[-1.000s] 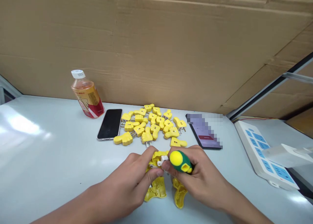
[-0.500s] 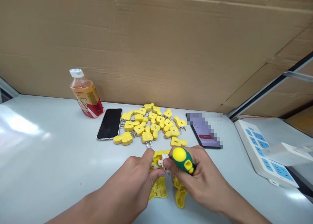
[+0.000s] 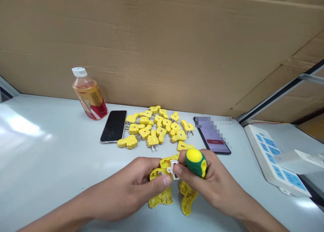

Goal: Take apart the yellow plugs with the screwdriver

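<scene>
My left hand (image 3: 134, 184) is closed round an open yellow plug shell (image 3: 155, 173), its thumb along the near side and the other fingers partly hidden behind. My right hand (image 3: 210, 181) grips a screwdriver (image 3: 196, 163) with a green and yellow handle; little of its shaft shows. The same hand's thumb presses on a white plug insert (image 3: 174, 164) at the right of the shell. Just below the hands, more hollow yellow shell halves lie on the table, one at left (image 3: 162, 197) and one at right (image 3: 187, 200).
Beyond my hands lies a cluster of thumb-shaped yellow plugs (image 3: 152, 140) with metal pins. A dark-screened phone (image 3: 113, 126) and a drink bottle (image 3: 91, 100) stand to their left. Another phone (image 3: 212, 137) and a white power strip (image 3: 275, 157) lie to the right; a cardboard wall (image 3: 162, 50) closes the back.
My left thumb and fingers have spread wider along the yellow shell, uncovering more of its inside. My right hand, with the screwdriver and white insert, has shifted slightly right.
</scene>
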`<control>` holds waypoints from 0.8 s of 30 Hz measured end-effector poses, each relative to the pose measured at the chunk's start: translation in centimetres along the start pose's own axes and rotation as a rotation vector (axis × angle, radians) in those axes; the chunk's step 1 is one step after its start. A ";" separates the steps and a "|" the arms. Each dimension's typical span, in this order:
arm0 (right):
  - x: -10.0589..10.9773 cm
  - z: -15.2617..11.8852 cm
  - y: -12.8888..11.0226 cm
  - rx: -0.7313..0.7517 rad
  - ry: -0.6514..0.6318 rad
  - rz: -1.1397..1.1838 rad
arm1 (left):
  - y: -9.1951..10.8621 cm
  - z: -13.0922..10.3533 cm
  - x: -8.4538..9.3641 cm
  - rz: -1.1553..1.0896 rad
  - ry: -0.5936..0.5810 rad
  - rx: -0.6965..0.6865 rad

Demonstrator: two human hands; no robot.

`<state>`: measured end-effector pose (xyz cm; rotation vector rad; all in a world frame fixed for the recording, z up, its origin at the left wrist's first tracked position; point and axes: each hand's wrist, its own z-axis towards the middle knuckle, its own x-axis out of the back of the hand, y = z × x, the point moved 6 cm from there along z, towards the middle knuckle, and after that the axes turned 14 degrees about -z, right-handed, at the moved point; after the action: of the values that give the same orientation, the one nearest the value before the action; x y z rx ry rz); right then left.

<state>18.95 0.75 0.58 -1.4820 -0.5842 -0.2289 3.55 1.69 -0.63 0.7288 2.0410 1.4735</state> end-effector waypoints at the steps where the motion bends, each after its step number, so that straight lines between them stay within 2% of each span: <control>1: -0.1 0.0 -0.1 0.007 -0.021 0.016 | -0.2 -0.1 -0.2 -0.049 -0.039 0.060; 3: -0.2 0.1 -0.1 0.017 -0.067 0.039 | -0.5 -0.3 -0.3 -0.025 -0.054 0.102; 7: -0.1 0.3 -0.3 0.053 -0.021 -0.039 | -0.4 -0.5 0.7 0.288 0.198 -0.046; 11: -0.4 0.1 -0.4 0.103 0.048 -0.147 | -1.8 -0.5 0.5 0.355 0.254 0.019; 16: -0.8 0.3 0.0 0.069 0.012 -0.078 | -2.0 -0.3 0.6 0.345 0.300 -0.015; 20: 0.6 0.8 0.5 0.032 0.014 0.007 | -0.5 -0.1 1.3 0.293 0.385 -0.056; 22: 1.2 0.9 0.7 0.040 -0.061 0.075 | 0.2 0.2 1.6 0.237 0.404 -0.067; 24: 1.8 1.0 1.0 0.018 -0.106 0.101 | 0.5 0.5 1.8 0.089 0.401 -0.068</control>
<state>20.76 2.22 0.60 -1.5085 -0.5934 -0.0667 2.66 3.41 -0.52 0.5349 2.2550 1.8522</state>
